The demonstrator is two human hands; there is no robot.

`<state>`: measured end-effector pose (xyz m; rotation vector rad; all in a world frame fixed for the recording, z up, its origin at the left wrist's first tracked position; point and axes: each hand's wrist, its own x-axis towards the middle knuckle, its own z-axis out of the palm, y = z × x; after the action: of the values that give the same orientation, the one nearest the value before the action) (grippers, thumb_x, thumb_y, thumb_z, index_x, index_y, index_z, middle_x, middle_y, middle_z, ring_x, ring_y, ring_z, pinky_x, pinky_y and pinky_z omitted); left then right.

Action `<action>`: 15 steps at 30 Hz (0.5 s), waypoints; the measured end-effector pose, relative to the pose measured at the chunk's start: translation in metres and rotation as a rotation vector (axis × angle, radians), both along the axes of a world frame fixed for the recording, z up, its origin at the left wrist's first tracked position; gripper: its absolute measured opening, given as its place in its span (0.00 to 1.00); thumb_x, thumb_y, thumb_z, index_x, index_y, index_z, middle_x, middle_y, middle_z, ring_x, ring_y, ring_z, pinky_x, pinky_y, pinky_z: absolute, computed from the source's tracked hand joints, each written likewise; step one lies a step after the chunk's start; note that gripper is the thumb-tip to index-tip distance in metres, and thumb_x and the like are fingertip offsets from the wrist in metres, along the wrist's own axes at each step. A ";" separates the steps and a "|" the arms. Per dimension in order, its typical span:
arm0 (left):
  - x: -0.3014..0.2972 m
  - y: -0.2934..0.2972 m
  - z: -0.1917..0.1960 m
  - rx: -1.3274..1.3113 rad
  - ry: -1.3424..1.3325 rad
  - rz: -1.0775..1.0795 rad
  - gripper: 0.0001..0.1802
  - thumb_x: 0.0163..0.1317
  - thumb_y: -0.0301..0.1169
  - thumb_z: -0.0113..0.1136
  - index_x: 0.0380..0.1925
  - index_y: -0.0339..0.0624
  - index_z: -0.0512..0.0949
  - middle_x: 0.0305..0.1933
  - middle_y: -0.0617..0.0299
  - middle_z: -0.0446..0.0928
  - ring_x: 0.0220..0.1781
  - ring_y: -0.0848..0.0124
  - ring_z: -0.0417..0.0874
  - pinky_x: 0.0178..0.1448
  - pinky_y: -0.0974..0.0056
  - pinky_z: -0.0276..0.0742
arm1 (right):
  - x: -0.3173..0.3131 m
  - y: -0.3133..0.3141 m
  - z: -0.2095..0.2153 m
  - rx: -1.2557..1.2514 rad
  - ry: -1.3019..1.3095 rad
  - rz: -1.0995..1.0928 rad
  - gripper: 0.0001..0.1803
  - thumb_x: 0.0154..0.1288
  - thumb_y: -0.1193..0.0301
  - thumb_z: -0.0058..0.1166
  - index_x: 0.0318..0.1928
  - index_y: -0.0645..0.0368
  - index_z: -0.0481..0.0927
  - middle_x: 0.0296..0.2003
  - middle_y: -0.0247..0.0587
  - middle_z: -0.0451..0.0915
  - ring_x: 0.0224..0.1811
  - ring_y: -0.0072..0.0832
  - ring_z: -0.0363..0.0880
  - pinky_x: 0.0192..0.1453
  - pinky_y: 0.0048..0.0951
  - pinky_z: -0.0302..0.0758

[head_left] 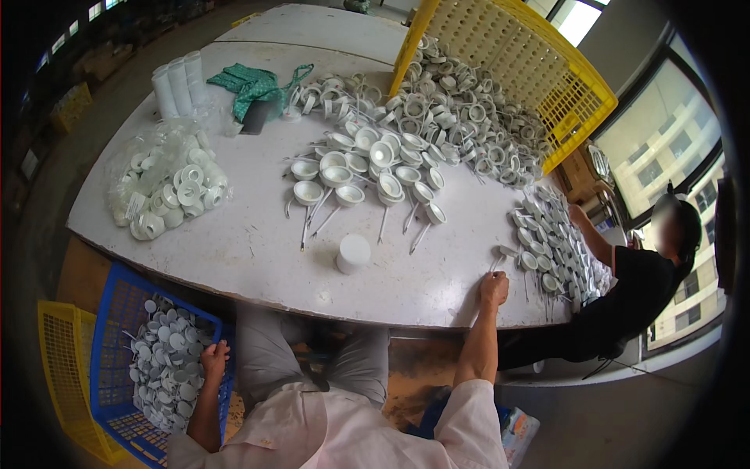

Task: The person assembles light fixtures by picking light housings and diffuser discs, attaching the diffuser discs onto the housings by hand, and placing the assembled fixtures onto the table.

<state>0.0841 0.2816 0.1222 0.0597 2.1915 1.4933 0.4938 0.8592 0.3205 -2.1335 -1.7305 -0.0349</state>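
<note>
My right hand (494, 289) is at the front edge of the table, right of the middle. Its fingers are closed on the wires of a small white round lamp fitting (508, 251). My left hand (215, 359) hangs at the rim of a blue plastic basket (107, 344), fingers curled in; whatever they hold, if anything, is hidden. Many white round discs (168, 352) fill that basket. In mid-table lies a group of white cup-shaped lamp fittings (336, 175) with their wires trailing toward me. A white cylinder (354, 254) stands nearer the front edge.
A tipped yellow crate (500, 47) spills white rings (445, 109) at the back. Bagged white parts (168, 184), white tubes (178, 86) and a green cloth (250, 86) lie left. A co-worker (641, 289) sits right, beside more fittings (551, 246). Another yellow crate (66, 359) is lower left.
</note>
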 end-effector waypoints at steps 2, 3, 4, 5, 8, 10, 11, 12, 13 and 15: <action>0.015 0.028 0.035 0.102 0.022 -0.063 0.17 0.60 0.39 0.60 0.32 0.31 0.79 0.29 0.58 0.81 0.26 0.77 0.79 0.30 0.73 0.75 | 0.008 -0.006 -0.010 0.034 0.008 0.008 0.11 0.58 0.63 0.54 0.36 0.58 0.79 0.35 0.48 0.79 0.40 0.45 0.78 0.45 0.42 0.74; 0.024 0.040 0.051 0.180 0.034 -0.139 0.16 0.59 0.37 0.61 0.32 0.31 0.79 0.30 0.57 0.82 0.28 0.76 0.80 0.31 0.73 0.77 | 0.005 -0.014 -0.010 0.017 0.028 0.058 0.11 0.58 0.64 0.53 0.35 0.58 0.79 0.34 0.48 0.80 0.39 0.46 0.78 0.44 0.42 0.74; 0.034 0.049 0.065 0.219 0.032 -0.192 0.15 0.59 0.35 0.61 0.32 0.30 0.79 0.32 0.57 0.82 0.30 0.76 0.81 0.33 0.72 0.77 | -0.002 -0.032 -0.004 0.045 0.027 0.116 0.11 0.59 0.64 0.52 0.34 0.59 0.79 0.32 0.49 0.80 0.38 0.47 0.79 0.43 0.43 0.74; 0.045 0.059 0.076 0.254 0.030 -0.243 0.13 0.59 0.33 0.61 0.33 0.30 0.79 0.33 0.56 0.83 0.33 0.76 0.82 0.35 0.72 0.78 | -0.011 -0.047 0.004 0.049 0.116 0.168 0.11 0.59 0.66 0.51 0.33 0.61 0.77 0.32 0.50 0.81 0.37 0.48 0.79 0.43 0.44 0.73; 0.076 0.095 0.106 0.471 -0.067 -0.488 0.11 0.61 0.30 0.59 0.36 0.30 0.78 0.40 0.53 0.82 0.39 0.74 0.82 0.43 0.71 0.79 | 0.002 -0.100 0.004 0.202 0.294 0.375 0.10 0.60 0.69 0.52 0.31 0.65 0.75 0.27 0.54 0.77 0.30 0.47 0.76 0.38 0.42 0.71; 0.092 0.119 0.127 0.539 -0.228 -0.645 0.12 0.62 0.29 0.58 0.41 0.31 0.77 0.46 0.51 0.80 0.45 0.73 0.81 0.49 0.70 0.78 | 0.008 -0.130 -0.007 0.180 0.445 0.472 0.10 0.61 0.70 0.52 0.30 0.66 0.73 0.24 0.48 0.76 0.26 0.37 0.74 0.33 0.35 0.71; 0.100 0.131 0.140 0.549 -0.366 -0.690 0.13 0.62 0.29 0.58 0.43 0.31 0.76 0.48 0.51 0.78 0.48 0.72 0.80 0.51 0.70 0.77 | 0.003 -0.150 -0.009 0.165 0.510 0.506 0.11 0.62 0.69 0.52 0.30 0.67 0.72 0.22 0.44 0.75 0.24 0.31 0.73 0.31 0.31 0.70; 0.107 0.145 0.155 0.554 -0.412 -0.746 0.14 0.62 0.29 0.59 0.44 0.31 0.75 0.50 0.51 0.78 0.51 0.71 0.79 0.53 0.69 0.76 | 0.006 -0.163 -0.021 0.102 0.606 0.554 0.10 0.63 0.70 0.51 0.30 0.65 0.72 0.21 0.40 0.73 0.23 0.25 0.70 0.29 0.26 0.68; 0.112 0.160 0.167 0.558 -0.464 -0.803 0.15 0.61 0.29 0.60 0.46 0.31 0.74 0.51 0.51 0.77 0.53 0.70 0.77 0.56 0.68 0.75 | 0.005 -0.177 -0.031 0.032 0.700 0.597 0.09 0.64 0.70 0.51 0.30 0.64 0.72 0.20 0.35 0.72 0.21 0.19 0.68 0.26 0.21 0.66; 0.122 0.187 0.163 0.610 -0.419 -0.888 0.18 0.61 0.29 0.60 0.48 0.31 0.72 0.51 0.51 0.76 0.55 0.68 0.77 0.59 0.66 0.73 | -0.023 -0.220 -0.018 -0.263 1.130 0.515 0.07 0.63 0.73 0.50 0.35 0.66 0.75 0.23 0.30 0.74 0.23 0.16 0.69 0.27 0.19 0.67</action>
<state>0.2058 0.4690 0.2853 0.7380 1.0662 1.3798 0.4711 0.6396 0.3027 -1.2564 -1.4687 1.3073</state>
